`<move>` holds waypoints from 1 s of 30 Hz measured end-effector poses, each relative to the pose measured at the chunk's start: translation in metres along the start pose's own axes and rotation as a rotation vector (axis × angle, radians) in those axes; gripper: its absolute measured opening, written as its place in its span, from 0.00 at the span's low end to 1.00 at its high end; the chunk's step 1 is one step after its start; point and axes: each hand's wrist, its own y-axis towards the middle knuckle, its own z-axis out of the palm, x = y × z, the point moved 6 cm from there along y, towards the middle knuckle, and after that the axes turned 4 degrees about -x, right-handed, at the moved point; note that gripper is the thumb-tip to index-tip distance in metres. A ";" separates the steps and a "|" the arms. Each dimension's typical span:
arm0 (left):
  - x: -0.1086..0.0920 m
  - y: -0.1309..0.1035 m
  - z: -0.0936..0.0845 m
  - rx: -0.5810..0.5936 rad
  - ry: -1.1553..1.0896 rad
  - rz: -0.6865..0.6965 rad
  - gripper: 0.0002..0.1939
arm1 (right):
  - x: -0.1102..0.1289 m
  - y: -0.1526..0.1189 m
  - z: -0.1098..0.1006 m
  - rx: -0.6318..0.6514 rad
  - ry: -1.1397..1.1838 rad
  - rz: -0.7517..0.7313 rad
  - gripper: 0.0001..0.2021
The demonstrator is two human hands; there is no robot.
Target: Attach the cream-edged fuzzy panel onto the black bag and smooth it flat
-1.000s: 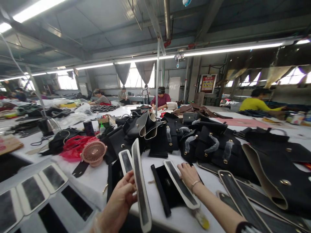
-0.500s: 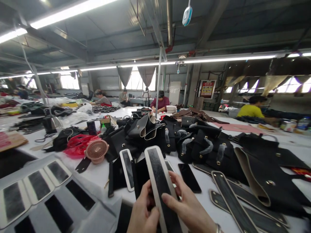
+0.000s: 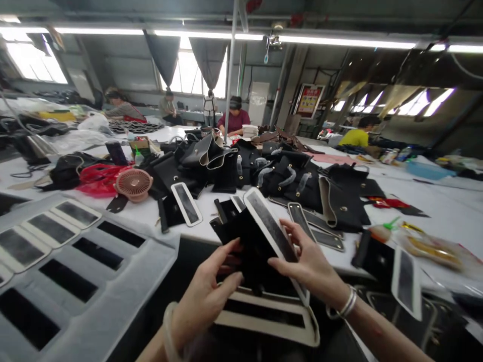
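My right hand pinches a long panel with a dark middle, a pale border and rounded corners, tilted up over the table edge. Beside it, a black leather-like piece spreads to the left, partly behind the panel. My left hand is at the black piece's left side with thumb and fingers apart; whether the fingertips touch it is unclear. Below both hands lies a black piece with a cream frame around a dark strip. Its lower part fades into shadow.
Left, a grey sheet carries pale-bordered panels and black strips. A pink fan, red plastic bag and black bags stand beyond. At right lie a bordered panel and a green-tipped bottle. Several people work farther back.
My view has dipped and shifted. My left hand has come away from the bordered panel to the black piece's side. The panel, still in my right hand, leans more to the left.
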 end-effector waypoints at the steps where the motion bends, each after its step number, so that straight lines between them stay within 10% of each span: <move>1: 0.006 -0.006 -0.002 -0.006 -0.003 -0.030 0.28 | -0.003 -0.007 -0.008 -0.027 -0.049 -0.004 0.40; 16: 0.057 -0.019 -0.009 -0.311 -0.104 -0.142 0.29 | -0.031 -0.050 -0.008 -0.117 -0.253 -0.098 0.39; 30: 0.025 0.005 -0.012 -0.172 0.239 0.030 0.19 | -0.055 -0.054 -0.014 -0.112 -0.233 -0.161 0.40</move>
